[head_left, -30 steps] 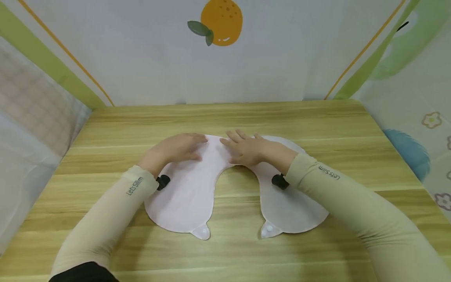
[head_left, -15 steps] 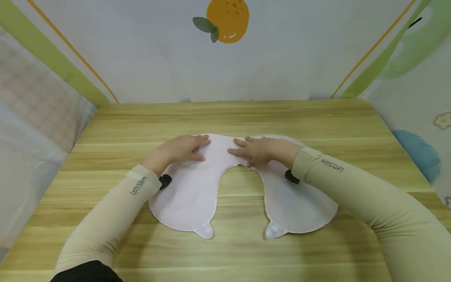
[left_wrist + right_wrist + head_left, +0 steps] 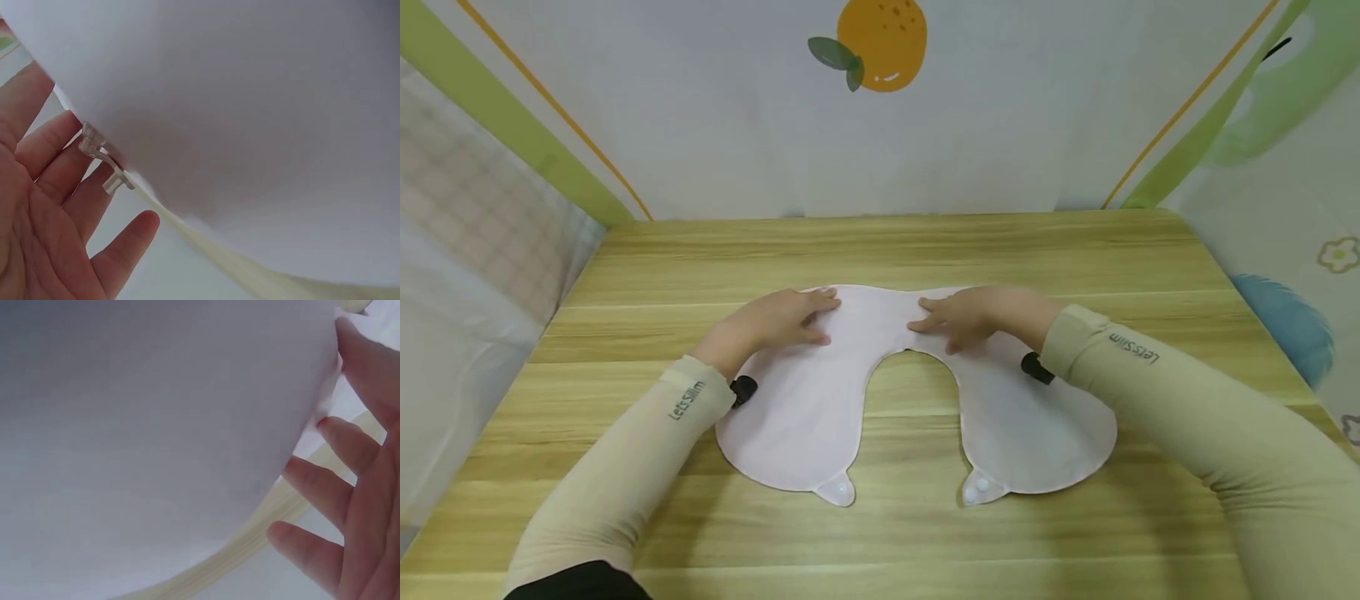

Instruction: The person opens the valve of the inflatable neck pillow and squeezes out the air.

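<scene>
A: How are the hands set?

B: Apart from each other, and clamped on nothing that I can make out. The left hand (image 3: 775, 319) and the right hand (image 3: 973, 317) both have loosely spread fingers. How hard they press, I can't tell.

A: The step looks like smoothing to me. How would you do it well?

B: I'd agree. Keep the fingers long and the touch even, work from the middle outward, and let one side anchor while the other strokes, so the sheet doesn't skate. I'd also go gently round the small translucent plastic fitting (image 3: 105, 159) by the left fingertips in the left wrist view; it could catch or bend.

A: And the sheet itself?

B: It's a pale pinkish-white, flat, U-shaped piece of soft material (image 3: 805, 408), under both hands. The left one is over its far left shoulder, the right one just right of the narrow bridge. Both lobes reach back toward the person, nearer than the hands.

A: Anything further out?

B: Two small whitish tabs with round snaps, a left tab (image 3: 837, 489) and a right tab (image 3: 982, 487), lie well apart at the near ends, on the wood-grained table (image 3: 910, 542).
</scene>
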`<state>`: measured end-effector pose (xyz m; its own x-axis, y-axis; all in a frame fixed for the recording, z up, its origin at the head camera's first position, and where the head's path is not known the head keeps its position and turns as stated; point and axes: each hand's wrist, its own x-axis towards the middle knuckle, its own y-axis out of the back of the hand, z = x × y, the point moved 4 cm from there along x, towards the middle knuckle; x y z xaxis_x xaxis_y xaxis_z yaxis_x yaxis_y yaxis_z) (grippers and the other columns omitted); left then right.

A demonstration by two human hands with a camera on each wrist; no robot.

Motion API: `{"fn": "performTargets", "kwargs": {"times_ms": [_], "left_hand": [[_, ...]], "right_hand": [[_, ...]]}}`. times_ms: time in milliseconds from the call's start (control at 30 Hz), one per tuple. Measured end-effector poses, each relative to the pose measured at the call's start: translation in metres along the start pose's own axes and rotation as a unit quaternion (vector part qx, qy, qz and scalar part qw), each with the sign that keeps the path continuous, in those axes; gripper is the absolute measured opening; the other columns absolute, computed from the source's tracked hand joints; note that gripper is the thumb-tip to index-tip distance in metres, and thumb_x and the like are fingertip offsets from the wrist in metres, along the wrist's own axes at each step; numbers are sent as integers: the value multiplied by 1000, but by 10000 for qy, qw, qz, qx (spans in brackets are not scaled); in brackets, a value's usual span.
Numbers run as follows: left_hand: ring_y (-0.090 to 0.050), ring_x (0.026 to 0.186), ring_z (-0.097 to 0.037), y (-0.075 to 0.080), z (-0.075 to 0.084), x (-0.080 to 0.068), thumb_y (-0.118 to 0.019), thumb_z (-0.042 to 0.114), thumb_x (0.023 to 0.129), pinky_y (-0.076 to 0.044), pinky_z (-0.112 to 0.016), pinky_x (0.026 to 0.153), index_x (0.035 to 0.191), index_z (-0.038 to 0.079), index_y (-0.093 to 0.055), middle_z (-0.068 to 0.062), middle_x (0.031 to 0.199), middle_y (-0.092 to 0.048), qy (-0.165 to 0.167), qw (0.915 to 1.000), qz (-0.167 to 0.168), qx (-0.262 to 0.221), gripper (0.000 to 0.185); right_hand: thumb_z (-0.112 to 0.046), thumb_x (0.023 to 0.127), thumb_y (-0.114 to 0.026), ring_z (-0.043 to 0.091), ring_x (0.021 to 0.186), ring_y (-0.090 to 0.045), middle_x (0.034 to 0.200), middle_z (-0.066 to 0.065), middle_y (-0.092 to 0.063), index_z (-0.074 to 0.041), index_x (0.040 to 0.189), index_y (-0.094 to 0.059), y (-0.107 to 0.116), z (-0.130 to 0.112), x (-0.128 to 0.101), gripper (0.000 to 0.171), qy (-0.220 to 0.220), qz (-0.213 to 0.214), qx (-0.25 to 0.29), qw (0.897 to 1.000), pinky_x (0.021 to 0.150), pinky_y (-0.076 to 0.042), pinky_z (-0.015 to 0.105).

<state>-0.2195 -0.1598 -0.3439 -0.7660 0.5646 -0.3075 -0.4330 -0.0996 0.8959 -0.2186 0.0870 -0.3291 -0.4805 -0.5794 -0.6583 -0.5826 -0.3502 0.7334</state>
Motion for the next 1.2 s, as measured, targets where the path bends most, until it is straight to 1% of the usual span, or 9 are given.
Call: {"fn": "performTargets", "kwargs": {"times_ms": [133,267,333,400,500,600,733,900,1200], "left_hand": [[-33,148,-34,0,-2,0,-70,28,93,-28,-51,121,150,7,-43,-11,161,-32,17,10000,-14,-22,67],[-35,147,-32,-1,-4,1,-71,27,92,-30,-50,120,150,7,-44,-11,161,-32,-32,9999,-25,-113,67],[-44,140,-29,0,-5,1,-72,26,92,-33,-48,118,149,7,-45,-11,161,-33,-67,9999,-27,-157,66],[-51,128,-27,0,-4,2,-73,24,91,-37,-47,115,148,6,-46,-11,160,-35,-136,9998,1,-155,65],[-53,119,-25,2,-3,2,-74,23,90,-38,-46,113,147,6,-48,-12,159,-38,-225,9996,39,-144,64],[-49,135,-28,2,-1,2,-74,23,90,-35,-47,117,146,6,-49,-12,159,-37,-291,9995,23,-151,64],[-34,148,-30,1,-1,1,-73,23,91,-30,-48,120,147,7,-48,-11,161,-34,-258,9994,-33,-220,64],[-31,150,-30,0,-2,0,-73,24,91,-28,-49,121,147,9,-48,-9,161,-33,-231,9994,31,-267,64],[-28,151,-28,0,-2,-2,-71,24,92,-29,-49,120,149,10,-46,-7,162,-31,-102,9993,-32,-362,63]], "right_hand": [[-13,98,-60,41,150,-24,166,19,-12,-24,156,-33,-5,9,-6,65,176,80,-45,9998,121,-25,53],[-10,96,-62,43,148,-27,163,21,-21,-20,152,-43,-9,18,-15,60,374,388,134,9985,120,-26,56],[-9,96,-63,43,147,-29,161,22,-27,-17,149,-48,-11,22,-19,56,459,620,285,9966,120,-26,56],[-9,95,-64,45,145,-33,157,25,-35,-14,146,-52,-12,23,-22,52,653,957,336,9927,118,-29,57],[-12,95,-65,45,141,-38,153,25,-41,-11,144,-53,-13,26,-23,51,884,1440,406,9848,116,-32,58],[-16,96,-65,45,140,-39,152,22,-43,-11,145,-52,-17,26,-21,51,1045,1718,441,9786,115,-33,59],[-19,97,-64,43,144,-33,157,18,-37,-16,145,-52,-23,27,-18,50,958,1686,518,9796,117,-31,58],[-17,94,-67,44,142,-35,156,17,-39,-16,143,-55,-27,28,-19,50,953,1835,523,9770,116,-32,58],[-16,93,-69,43,137,-41,151,17,-44,-11,140,-57,-33,36,-28,49,1001,2006,552,9730,113,-35,58]]}}
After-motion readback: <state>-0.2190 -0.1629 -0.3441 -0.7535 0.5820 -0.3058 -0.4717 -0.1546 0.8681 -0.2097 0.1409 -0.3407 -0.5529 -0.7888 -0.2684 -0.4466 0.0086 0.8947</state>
